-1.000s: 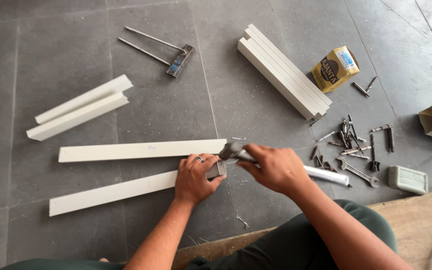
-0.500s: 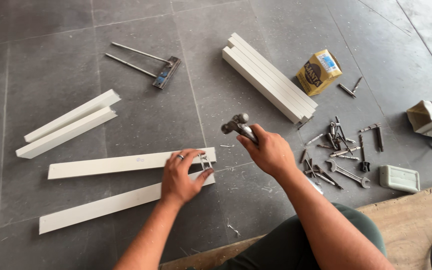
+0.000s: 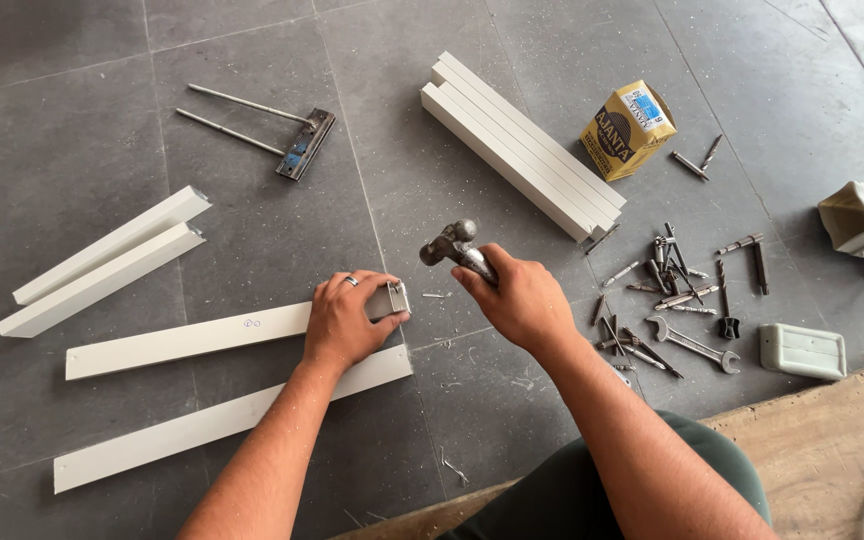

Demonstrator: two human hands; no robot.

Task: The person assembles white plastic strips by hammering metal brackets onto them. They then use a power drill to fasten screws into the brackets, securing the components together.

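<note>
left hand (image 3: 344,320) is lying at centre frame, fingers curled down over the right end of a white bar (image 3: 192,340), pinching a small metal piece (image 3: 392,298) against that end; ring showing on one finger. right hand (image 3: 517,298) is sitting just right of centre, fist wrapped tight round the handle of a hammer (image 3: 452,243), head raised up and to the left, hanging above and just right of the bar end, not touching it. a second white bar (image 3: 222,420) is lying below the first, running from lower left toward centre. two more bars (image 3: 102,262) are resting side by side at left of frame. a stack of bars (image 3: 522,145) is lying diagonally at upper centre, a yellow box (image 3: 627,130) just beside its right end. a two-rod tool (image 3: 272,130) is lying at upper left. bits and a spanner (image 3: 692,345) are scattered at right, near a pale block (image 3: 802,350). grey tile floor (image 3: 72,120) is running under everything.
</note>
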